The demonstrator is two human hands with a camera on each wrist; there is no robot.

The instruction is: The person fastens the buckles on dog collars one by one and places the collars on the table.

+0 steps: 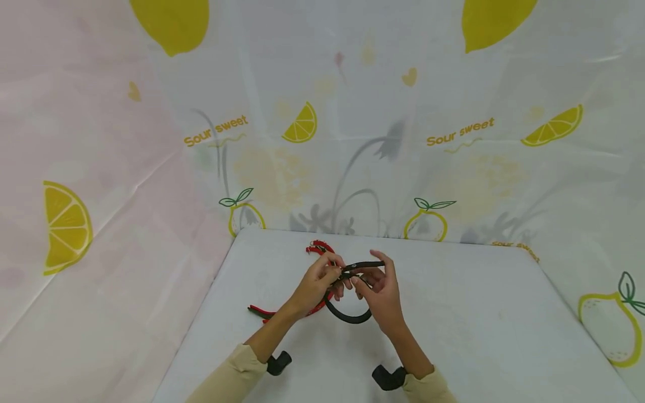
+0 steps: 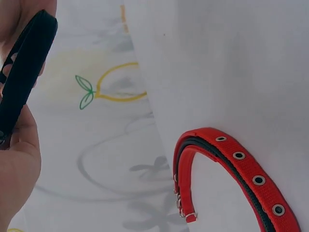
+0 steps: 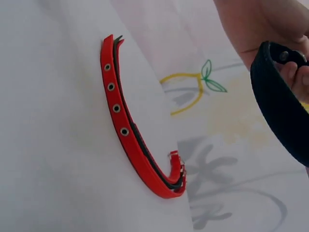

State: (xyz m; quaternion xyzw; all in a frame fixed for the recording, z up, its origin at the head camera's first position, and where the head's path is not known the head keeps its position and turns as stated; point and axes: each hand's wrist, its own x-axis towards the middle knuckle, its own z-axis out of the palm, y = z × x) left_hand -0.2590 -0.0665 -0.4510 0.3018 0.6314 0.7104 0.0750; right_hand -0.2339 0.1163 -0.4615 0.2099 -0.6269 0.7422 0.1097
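A black collar (image 1: 349,319) is held up over the table, its strap bent into a loop with a free end pointing right. My left hand (image 1: 318,278) pinches it near the fastening, thumb against the strap. Thumb and fingers of my right hand (image 1: 384,294) grip it from the other side, and the index finger reaches to the tip of the free end. In the right wrist view, metal fittings show on the inside of the black collar (image 3: 277,104). Behind the hands lies a red collar (image 3: 145,159) with dark lining, metal eyelets and a buckle, curved open on the table.
The white table (image 1: 468,319) meets a printed lemon-pattern backdrop (image 1: 363,184) along its back edge. At the left and right wrists are black angular pieces (image 1: 389,378), close above the tabletop. The red collar partly sits behind the left forearm in the head view.
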